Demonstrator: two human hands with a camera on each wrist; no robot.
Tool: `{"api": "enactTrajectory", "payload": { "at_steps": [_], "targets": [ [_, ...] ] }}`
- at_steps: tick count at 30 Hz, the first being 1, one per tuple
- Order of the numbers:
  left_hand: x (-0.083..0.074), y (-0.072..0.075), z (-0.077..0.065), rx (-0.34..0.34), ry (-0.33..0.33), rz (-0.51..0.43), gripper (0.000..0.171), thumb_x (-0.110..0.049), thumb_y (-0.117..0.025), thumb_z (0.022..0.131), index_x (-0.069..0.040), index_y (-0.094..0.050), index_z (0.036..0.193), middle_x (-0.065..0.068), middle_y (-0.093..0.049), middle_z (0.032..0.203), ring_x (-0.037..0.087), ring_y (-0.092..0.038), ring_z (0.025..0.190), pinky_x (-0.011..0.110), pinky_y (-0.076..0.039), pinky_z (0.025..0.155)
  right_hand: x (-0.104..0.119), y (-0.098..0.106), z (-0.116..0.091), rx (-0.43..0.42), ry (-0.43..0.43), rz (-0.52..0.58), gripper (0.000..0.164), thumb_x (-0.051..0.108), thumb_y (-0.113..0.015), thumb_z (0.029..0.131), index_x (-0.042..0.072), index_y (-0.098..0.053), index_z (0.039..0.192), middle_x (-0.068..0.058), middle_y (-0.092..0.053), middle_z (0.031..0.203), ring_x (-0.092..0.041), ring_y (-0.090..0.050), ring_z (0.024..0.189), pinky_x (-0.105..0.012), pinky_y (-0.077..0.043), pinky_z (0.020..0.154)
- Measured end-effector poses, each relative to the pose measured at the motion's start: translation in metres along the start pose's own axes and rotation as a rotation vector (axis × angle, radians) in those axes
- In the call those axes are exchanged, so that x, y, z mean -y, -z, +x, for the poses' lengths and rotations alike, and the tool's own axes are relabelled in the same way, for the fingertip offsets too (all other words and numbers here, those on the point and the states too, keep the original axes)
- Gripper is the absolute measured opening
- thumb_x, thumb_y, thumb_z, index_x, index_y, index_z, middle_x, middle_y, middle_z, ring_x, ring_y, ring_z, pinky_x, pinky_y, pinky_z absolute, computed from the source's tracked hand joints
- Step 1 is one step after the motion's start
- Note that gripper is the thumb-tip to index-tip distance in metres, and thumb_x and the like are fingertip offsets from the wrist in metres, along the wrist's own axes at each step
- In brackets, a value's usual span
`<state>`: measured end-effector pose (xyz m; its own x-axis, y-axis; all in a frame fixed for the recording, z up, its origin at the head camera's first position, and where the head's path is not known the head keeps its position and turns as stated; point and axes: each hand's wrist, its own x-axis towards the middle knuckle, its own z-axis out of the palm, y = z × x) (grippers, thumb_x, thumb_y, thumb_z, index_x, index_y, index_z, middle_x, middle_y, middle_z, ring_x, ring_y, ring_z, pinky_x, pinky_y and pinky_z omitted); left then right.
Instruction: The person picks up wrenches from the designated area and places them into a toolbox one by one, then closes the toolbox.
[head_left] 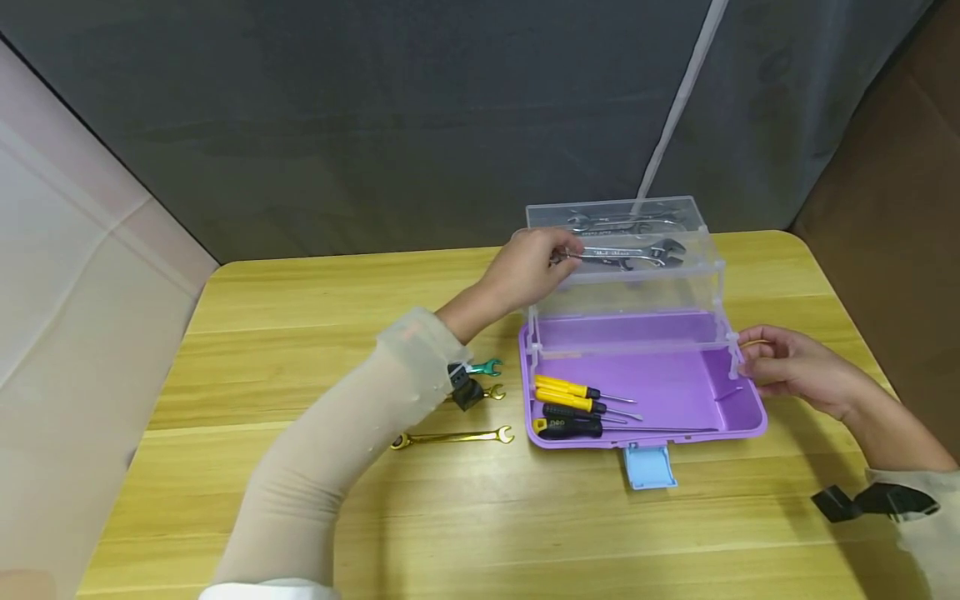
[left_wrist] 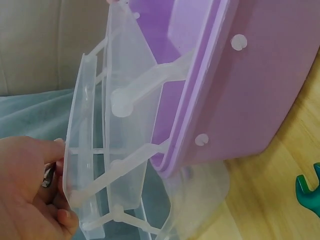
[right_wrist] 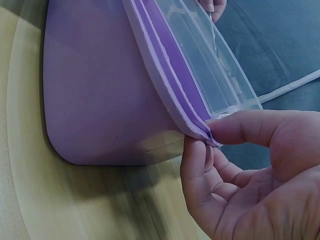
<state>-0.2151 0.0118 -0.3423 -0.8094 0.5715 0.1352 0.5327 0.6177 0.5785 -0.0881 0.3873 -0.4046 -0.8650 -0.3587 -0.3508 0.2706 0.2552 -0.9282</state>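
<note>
My left hand (head_left: 534, 260) pinches a silver wrench (head_left: 626, 252) by one end, over the raised clear trays of a purple toolbox (head_left: 753, 417). The wrench's open jaw points right. Behind it, more silver wrenches (head_left: 622, 223) show through the clear plastic. In the left wrist view, the left hand (left_wrist: 30, 190) is beside the outer clear tray (left_wrist: 80, 125), with a bit of metal between its fingers. My right hand (head_left: 802, 371) grips the toolbox's right rim; in the right wrist view its thumb (right_wrist: 240, 127) lies on top and fingers lie beneath.
Yellow and black screwdrivers (head_left: 570, 427) lie at the left in the purple base. A blue latch (head_left: 649, 467) hangs off its front. Left of the box lie a green wrench (head_left: 487, 367) and gold wrenches (head_left: 457, 436), partly behind my left sleeve. A dark curtain (head_left: 375, 125) stands behind the table.
</note>
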Motion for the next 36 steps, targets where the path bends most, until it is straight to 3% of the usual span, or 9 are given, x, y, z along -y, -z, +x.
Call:
{"api": "enactTrajectory", "payload": {
  "at_steps": [6, 13, 23, 36],
  "targets": [
    [-0.0008, -0.0007, 0.0007, 0.025, 0.036, 0.003, 0.015, -0.023, -0.066, 0.101, -0.011, -0.073, 0.107, 0.0, -0.071, 0.1, 0.011, -0.06, 0.081, 0.024, -0.049, 0.075, 0.0004, -0.0017, -0.0004, -0.018, -0.013, -0.018, 0.025, -0.008, -0.05, 0.099, 0.009, -0.051, 0.118, -0.002, -0.066, 0.096, -0.016, -0.067, 0.086, -0.033, -0.059, 0.073],
    [-0.0014, 0.0006, 0.0005, 0.083, 0.049, 0.026, 0.022, -0.023, -0.062, 0.104, -0.01, -0.074, 0.117, 0.001, -0.071, 0.102, 0.013, -0.059, 0.082, 0.024, -0.049, 0.074, 0.0004, -0.0029, -0.0006, -0.026, -0.014, -0.026, 0.024, -0.007, -0.05, 0.099, 0.01, -0.051, 0.117, -0.001, -0.065, 0.096, -0.015, -0.067, 0.086, -0.033, -0.059, 0.073],
    [0.0005, -0.0023, -0.0015, 0.067, 0.029, 0.072, 0.027, -0.019, -0.06, 0.104, -0.007, -0.073, 0.123, 0.007, -0.07, 0.115, 0.016, -0.06, 0.099, 0.026, -0.052, 0.088, -0.0021, -0.0037, -0.0007, -0.017, 0.003, -0.004, 0.026, -0.008, -0.049, 0.1, 0.013, -0.053, 0.116, 0.0, -0.065, 0.096, -0.015, -0.067, 0.085, -0.032, -0.058, 0.072],
    [0.0009, -0.0019, -0.0044, 0.044, -0.013, 0.131, 0.028, -0.019, -0.058, 0.105, -0.005, -0.073, 0.124, 0.007, -0.072, 0.12, 0.021, -0.061, 0.116, 0.032, -0.041, 0.107, -0.0035, -0.0041, -0.0011, -0.012, 0.022, 0.026, 0.028, -0.009, -0.049, 0.1, 0.013, -0.054, 0.116, -0.001, -0.066, 0.097, -0.016, -0.067, 0.085, -0.032, -0.058, 0.071]
  ]
}}
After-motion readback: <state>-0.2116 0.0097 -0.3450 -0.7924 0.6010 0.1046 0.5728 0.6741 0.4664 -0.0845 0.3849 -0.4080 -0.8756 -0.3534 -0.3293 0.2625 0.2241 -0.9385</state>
